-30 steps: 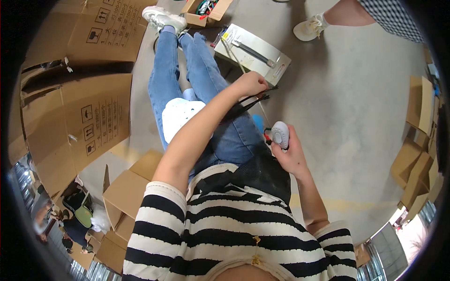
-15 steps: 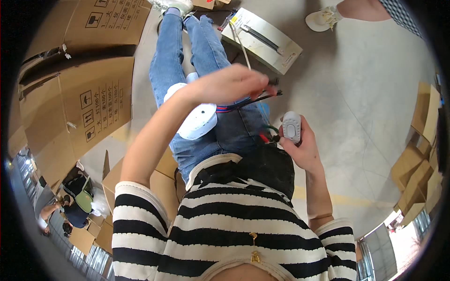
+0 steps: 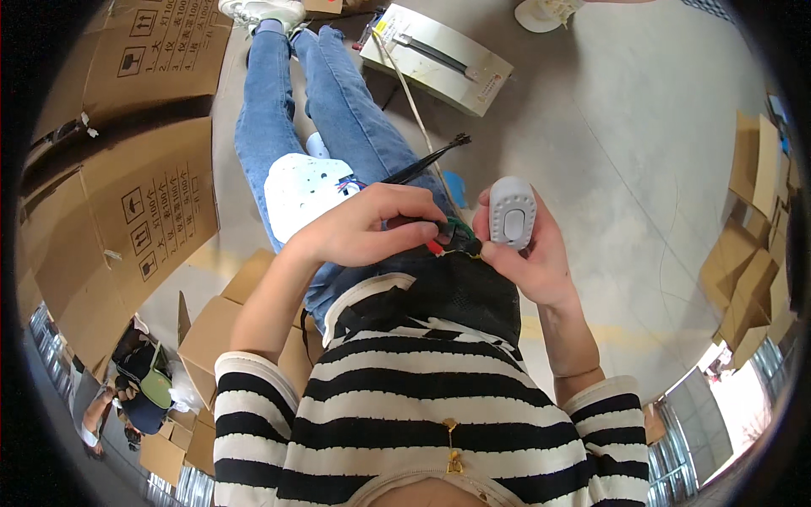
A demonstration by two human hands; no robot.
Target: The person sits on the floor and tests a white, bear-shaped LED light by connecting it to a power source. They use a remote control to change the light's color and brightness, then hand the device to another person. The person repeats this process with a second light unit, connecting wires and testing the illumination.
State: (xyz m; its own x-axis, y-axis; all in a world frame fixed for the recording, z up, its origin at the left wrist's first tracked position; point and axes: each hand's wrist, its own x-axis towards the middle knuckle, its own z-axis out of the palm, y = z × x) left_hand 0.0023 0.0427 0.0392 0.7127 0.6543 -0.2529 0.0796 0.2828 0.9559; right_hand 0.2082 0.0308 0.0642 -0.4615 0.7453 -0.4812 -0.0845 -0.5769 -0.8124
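Head view shows the right hand [image 3: 536, 266] with fingers curled round a pale grey handset [image 3: 513, 207], at three o'clock from the left hand [image 3: 380, 224], whose narrow thumb and forefinger pinch coloured wires [image 3: 462, 226]. The handset is oval with a bumpy rim; a white cover [image 3: 296, 198] lies on the jeans [image 3: 355, 127] at ten o'clock.

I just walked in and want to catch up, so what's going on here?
A person in a striped top holds a light grey oval device in the right hand. The left hand is close by, at a small red piece beside some thin wires; its exact grip is hard to tell. A white perforated piece rests on the lap, with black cables nearby. A white box with a black handle stands on the floor ahead.
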